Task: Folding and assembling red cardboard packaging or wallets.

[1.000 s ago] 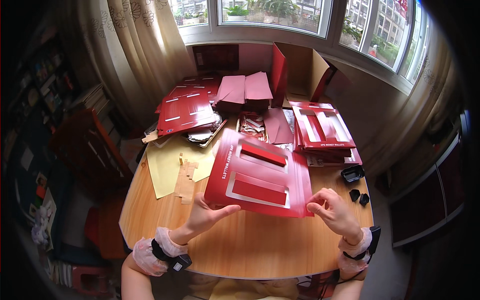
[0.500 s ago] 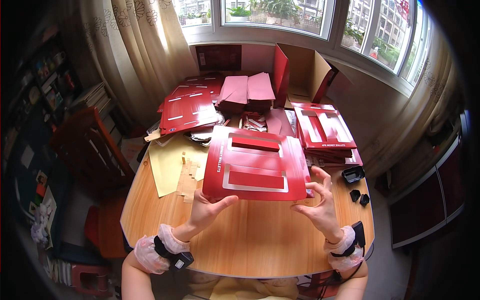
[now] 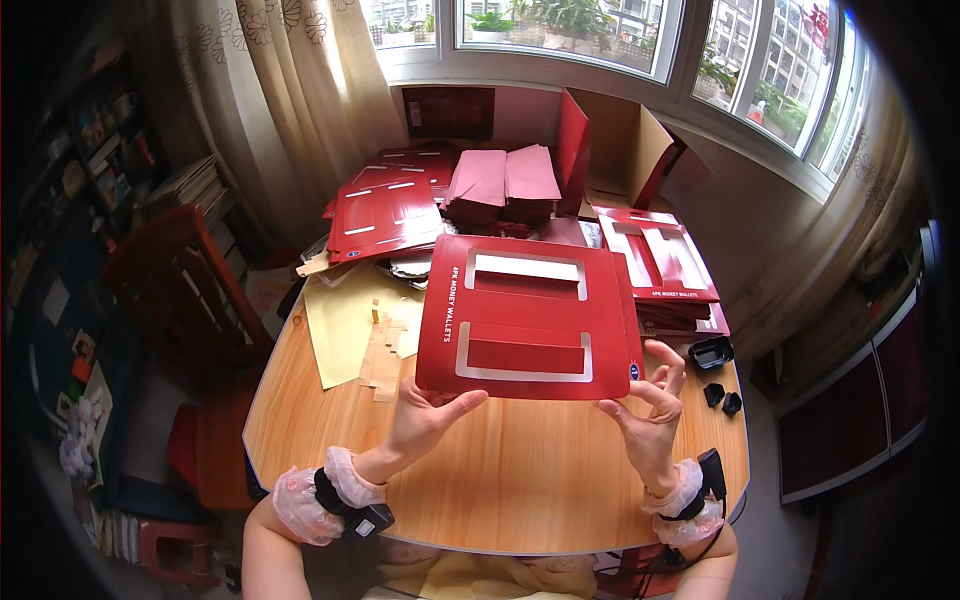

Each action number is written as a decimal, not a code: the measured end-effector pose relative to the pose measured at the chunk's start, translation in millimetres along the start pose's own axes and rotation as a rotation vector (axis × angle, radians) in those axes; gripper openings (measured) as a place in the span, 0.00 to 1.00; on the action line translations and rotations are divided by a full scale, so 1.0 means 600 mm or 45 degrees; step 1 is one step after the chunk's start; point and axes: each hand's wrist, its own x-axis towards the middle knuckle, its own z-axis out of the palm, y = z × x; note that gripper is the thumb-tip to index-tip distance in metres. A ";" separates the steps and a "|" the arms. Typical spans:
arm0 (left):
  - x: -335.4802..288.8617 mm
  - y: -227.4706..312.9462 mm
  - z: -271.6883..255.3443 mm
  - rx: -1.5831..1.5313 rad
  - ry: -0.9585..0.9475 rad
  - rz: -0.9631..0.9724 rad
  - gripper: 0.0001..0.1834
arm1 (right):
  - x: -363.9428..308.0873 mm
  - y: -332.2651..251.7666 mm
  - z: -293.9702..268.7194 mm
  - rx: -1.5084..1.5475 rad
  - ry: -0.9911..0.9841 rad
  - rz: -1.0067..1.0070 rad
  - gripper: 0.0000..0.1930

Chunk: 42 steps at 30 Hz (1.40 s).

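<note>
We hold a flat red card (image 3: 525, 312) with two cut-out windows above the middle of the tabletop (image 3: 520, 490), its lower side facing the near edge. Our left hand (image 3: 425, 420) grasps its lower left corner, thumb along the bottom and the other fingers mostly hidden behind. Our right hand (image 3: 652, 425) is at the lower right corner, fingers curled, with thumb and forefinger at the card's edge; we cannot tell whether they pinch it or merely steady it. A second red layer shows along the card's right side.

Toward the left edge of the tabletop we see a yellow sheet (image 3: 333, 335) with small tan pieces (image 3: 384, 358) beside and partly over it. Toward the far left corner lies a heap of red cards (image 3: 385, 218); to its right, along the far edge, are two piles of pink paper (image 3: 478, 178). An open cardboard box (image 3: 620, 150) stands to their right. Nearer the right edge is a stack of red window cards (image 3: 687, 262), and just below it a small black tray (image 3: 711, 352), with two black pieces (image 3: 713, 395) close to the right edge.
</note>
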 end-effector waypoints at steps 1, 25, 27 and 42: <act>0.001 0.001 0.002 -0.003 -0.001 0.001 0.14 | -0.005 0.003 -0.001 0.003 0.045 -0.015 0.19; 0.001 -0.012 -0.005 0.295 -0.087 -0.001 0.13 | -0.031 0.055 0.053 0.952 -0.208 0.511 0.10; -0.002 -0.003 0.004 0.352 -0.073 0.128 0.12 | -0.033 0.054 0.059 0.982 -0.181 0.526 0.10; 0.006 -0.004 0.010 0.068 -0.131 -0.305 0.13 | -0.034 0.055 0.073 1.057 -0.051 0.624 0.12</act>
